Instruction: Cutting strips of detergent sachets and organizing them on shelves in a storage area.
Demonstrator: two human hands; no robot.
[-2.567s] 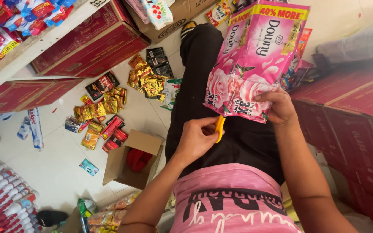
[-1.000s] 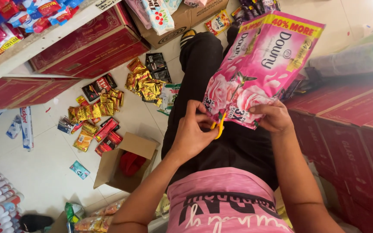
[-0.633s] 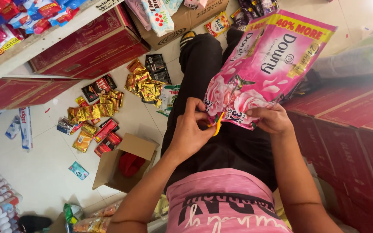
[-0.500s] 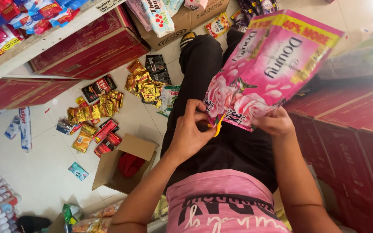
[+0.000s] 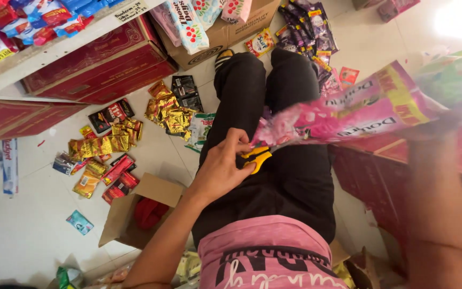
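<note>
We see our left hand [image 5: 223, 168] closed around yellow scissors [image 5: 256, 157] over the black-trousered lap, blades meeting the near end of the pink sachet strip [image 5: 343, 112]. The strip's long axis runs up and to the right from the scissors toward our right hand [image 5: 445, 120], which is blurred, so we cannot tell how it grips, though it seems to hold the far end. Left hand is nearer the cut point, wrist bent inward; right forearm raised upright.

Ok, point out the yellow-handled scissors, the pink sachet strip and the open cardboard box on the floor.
yellow-handled scissors [image 5: 258, 156], head view, on the yellow handle.
pink sachet strip [image 5: 343, 115], head view, mid-strip.
open cardboard box [image 5: 117, 225], head view, on its near flap.
</note>
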